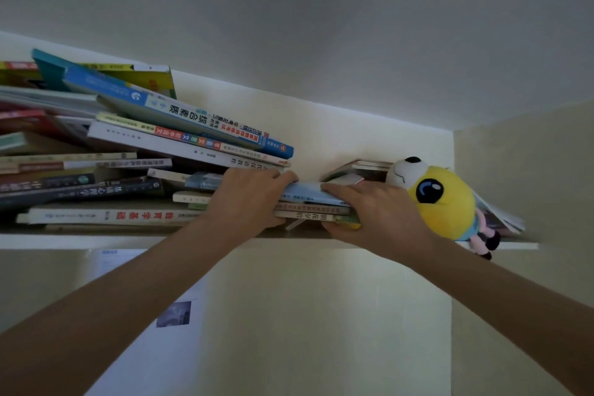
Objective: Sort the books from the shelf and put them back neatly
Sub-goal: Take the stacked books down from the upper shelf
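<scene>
A high white shelf [80, 241] carries a messy pile of books lying flat and slanting. A blue-spined book [180, 112] leans on top of the pile at the left. In the middle lies a short stack of books [308, 207] with a pale blue one on top. My left hand [247, 199] grips the left end of that stack, fingers curled over its top. My right hand [376, 212] grips the right end, fingers on top and thumb under the bottom book. More books [363, 167] lie behind the stack, partly hidden.
A yellow plush toy [446, 199] sits on the shelf just right of my right hand, with slanted books [501, 219] behind it. A side wall closes the shelf at the right. Papers [173, 312] hang on the wall below the shelf.
</scene>
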Tool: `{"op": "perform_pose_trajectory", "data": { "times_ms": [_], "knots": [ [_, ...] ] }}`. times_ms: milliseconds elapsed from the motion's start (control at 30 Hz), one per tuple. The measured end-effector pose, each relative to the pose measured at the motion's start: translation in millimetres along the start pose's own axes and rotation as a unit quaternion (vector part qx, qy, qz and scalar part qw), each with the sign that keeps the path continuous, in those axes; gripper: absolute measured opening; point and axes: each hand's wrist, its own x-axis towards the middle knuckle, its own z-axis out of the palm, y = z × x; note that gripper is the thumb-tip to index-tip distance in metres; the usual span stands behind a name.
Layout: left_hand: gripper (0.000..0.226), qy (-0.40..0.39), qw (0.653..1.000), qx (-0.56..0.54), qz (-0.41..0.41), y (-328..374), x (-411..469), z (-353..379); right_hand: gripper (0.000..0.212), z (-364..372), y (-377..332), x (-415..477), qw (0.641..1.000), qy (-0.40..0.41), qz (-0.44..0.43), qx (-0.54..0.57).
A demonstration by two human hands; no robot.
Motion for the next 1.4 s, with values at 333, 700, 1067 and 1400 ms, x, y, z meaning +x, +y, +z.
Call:
{"op": "perform_pose_trajectory", "data": {
  "times_ms": [333, 700, 1067, 1400],
  "knots": [
    [0.046, 0.135, 0.988, -0.072, 0.030, -20, -5, -14, 0.116, 25, -6, -70, 0.866, 0.130, 0.337, 0.345],
    [0.039, 0.168, 0.905, -0.376, -0.105, -17, -40, -97, 0.066, -7, -36, 1, 0.702, 0.195, 0.335, 0.597],
    [0.073, -0.003, 0.597, -0.745, -0.300, 64, -59, -82, 0.107, -99, -22, -61, 0.774, 0.247, 0.301, 0.499],
    [0.074, -0.295, 0.512, -0.687, -0.422, 201, -141, 47, 0.081, -49, -52, -254, 0.694, 0.062, 0.529, 0.485]
  ]
}}
